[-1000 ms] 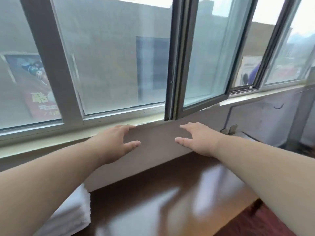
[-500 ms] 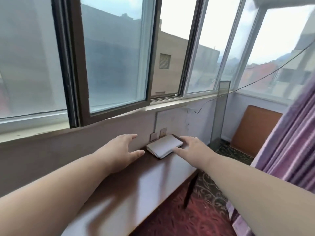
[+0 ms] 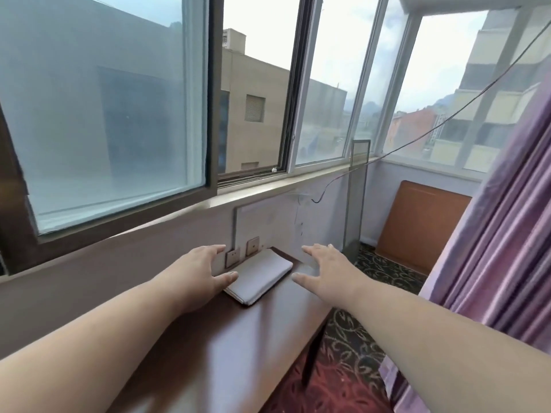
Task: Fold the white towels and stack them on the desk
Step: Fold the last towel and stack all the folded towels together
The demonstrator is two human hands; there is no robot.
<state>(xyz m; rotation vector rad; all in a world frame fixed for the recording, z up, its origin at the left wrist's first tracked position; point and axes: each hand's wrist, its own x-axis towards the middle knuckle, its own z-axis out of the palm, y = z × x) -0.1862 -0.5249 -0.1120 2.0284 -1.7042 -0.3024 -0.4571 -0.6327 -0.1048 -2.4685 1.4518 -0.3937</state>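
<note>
Towel: one folded white towel [image 3: 258, 276] lies flat at the far end of the dark wooden desk [image 3: 226, 350], against the wall under the window [image 3: 113, 120]
Left hand [image 3: 200, 269]: fingers spread, empty; thumb at the towel's near-left edge
Right hand [image 3: 326, 271]: fingers apart, empty; just right of the towel
Backdrop: purple curtain [image 3: 495, 248] at right

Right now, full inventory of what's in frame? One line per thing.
folded towel: 1, white, far end of desk by the wall
desk: 1, dark brown, under the window
wall plates: 2, tan, on wall behind towel
window: 1 run, dark and white frames, above desk
board: 1, orange-brown, leaning in far corner
curtain: 1, purple, right edge
carpet: 1, red and dark patterned, floor
left hand: open, beside towel
right hand: open, right of towel
</note>
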